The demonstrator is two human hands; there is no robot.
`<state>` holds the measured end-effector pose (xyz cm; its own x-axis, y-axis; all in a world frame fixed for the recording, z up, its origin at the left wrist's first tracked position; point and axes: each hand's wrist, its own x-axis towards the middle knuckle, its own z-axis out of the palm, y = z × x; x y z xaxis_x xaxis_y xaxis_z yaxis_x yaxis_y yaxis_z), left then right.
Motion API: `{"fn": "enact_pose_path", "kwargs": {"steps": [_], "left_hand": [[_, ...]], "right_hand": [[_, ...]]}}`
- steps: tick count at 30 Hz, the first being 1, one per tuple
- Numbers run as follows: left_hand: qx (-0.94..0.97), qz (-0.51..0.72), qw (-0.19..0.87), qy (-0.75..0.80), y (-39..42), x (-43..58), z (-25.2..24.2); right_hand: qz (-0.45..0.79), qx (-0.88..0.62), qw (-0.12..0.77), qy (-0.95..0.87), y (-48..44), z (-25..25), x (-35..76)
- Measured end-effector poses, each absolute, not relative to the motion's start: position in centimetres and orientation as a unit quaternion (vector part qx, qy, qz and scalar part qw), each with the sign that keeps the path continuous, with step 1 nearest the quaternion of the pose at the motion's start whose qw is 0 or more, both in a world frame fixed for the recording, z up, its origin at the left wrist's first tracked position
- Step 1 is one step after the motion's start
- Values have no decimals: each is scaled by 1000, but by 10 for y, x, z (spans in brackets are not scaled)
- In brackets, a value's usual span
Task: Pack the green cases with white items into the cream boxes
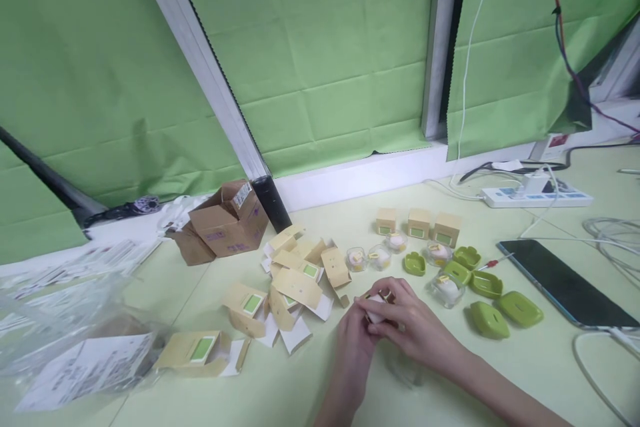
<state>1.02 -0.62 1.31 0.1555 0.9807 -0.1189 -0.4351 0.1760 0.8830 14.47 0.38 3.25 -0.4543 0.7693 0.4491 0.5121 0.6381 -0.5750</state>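
Observation:
My left hand (356, 337) and my right hand (407, 320) meet over the table, with fingers closed round a small white object (376, 309). A dark greenish edge shows on it; the fingers cover most of the rest, so its kind is unclear. Just right of my hands stands a clear case (447, 289) with a whitish piece inside. Beyond my fingers sit similar clear cases (380, 257) and a green square cup (415, 264). Farther right lie more green cups (487, 284) and green rounded covers (489, 320). A faint transparent piece (407, 373) lies below my right hand.
Opened kraft boxes (297, 287) are heaped on the left, with another kraft box (193, 352) nearer. Three small kraft boxes (419, 223) stand behind. Around them are a brown carton (230, 220), plastic bag (90, 360), black-screened device (565, 283), power strip (537, 197) and cables.

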Motion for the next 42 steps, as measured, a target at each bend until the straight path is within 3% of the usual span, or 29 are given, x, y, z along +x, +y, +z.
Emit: {"fn": "enact_pose_path", "kwargs": {"steps": [4, 12, 17, 24, 27, 32, 42], "left_hand": [[323, 504, 740, 305, -4, 11, 18], [435, 435, 704, 353, -17, 3, 7], [578, 356, 550, 487, -48, 1, 0], [624, 401, 442, 504, -65, 17, -21], [620, 383, 411, 547, -71, 22, -29], [643, 319, 272, 641, -73, 24, -37], [734, 289, 319, 526, -76, 19, -28]], "right_hand": [[263, -378, 342, -820, 6, 34, 155], [461, -393, 389, -694, -1, 48, 183], [413, -483, 396, -663, -20, 39, 203], [368, -492, 338, -713, -40, 26, 196], [349, -514, 361, -696, -46, 19, 195], [325, -526, 407, -673, -48, 6, 204], [324, -531, 498, -604, -58, -17, 181]]}}
